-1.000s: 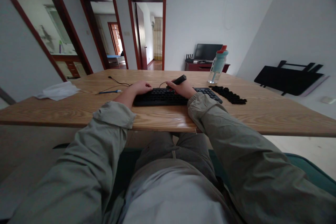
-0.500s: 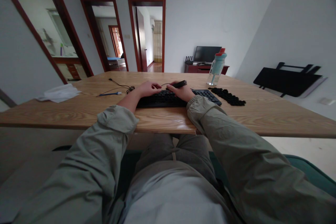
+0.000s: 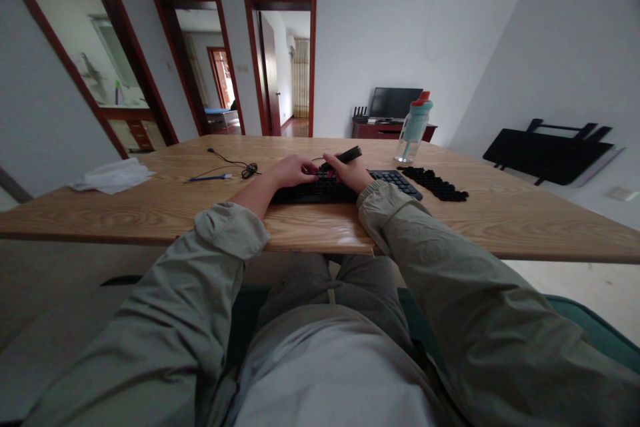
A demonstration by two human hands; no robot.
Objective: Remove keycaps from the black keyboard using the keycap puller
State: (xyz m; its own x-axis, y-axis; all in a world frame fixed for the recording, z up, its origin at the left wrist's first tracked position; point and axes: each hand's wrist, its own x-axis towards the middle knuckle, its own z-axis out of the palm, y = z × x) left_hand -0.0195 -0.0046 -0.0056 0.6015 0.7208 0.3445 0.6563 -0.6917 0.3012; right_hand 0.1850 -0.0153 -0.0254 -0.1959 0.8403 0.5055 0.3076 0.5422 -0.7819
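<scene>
- Black keyboard (image 3: 320, 193), lying on the wooden counter (image 3: 150, 213).
- Left hand (image 3: 293, 171), shifted closer to the right hand (image 3: 353, 175), so both meet over mid-keyboard; whether its fingers pinch anything, cannot tell.
- Right fingers closed around a black cylindrical tool (image 3: 350, 155), tilted.

Bare wood opens a wide lane across the left of the worktop (image 3: 165, 213), between the crumpled white cloth (image 3: 115, 175) and the keyboard (image 3: 395, 181); the thin blue tool (image 3: 210, 177) and coiled black cable (image 3: 249, 171) block its far part. Over the keyboard's middle, the left hand (image 3: 294, 171) and right hand (image 3: 354, 172) close off the way, a black cylindrical tool (image 3: 345, 157) slanting up from the right one. Just right of the keyboard lie small black pieces (image 3: 435, 185), with the upright bottle (image 3: 414, 132) beyond them. Right of these, the wood is open to the edge.
</scene>
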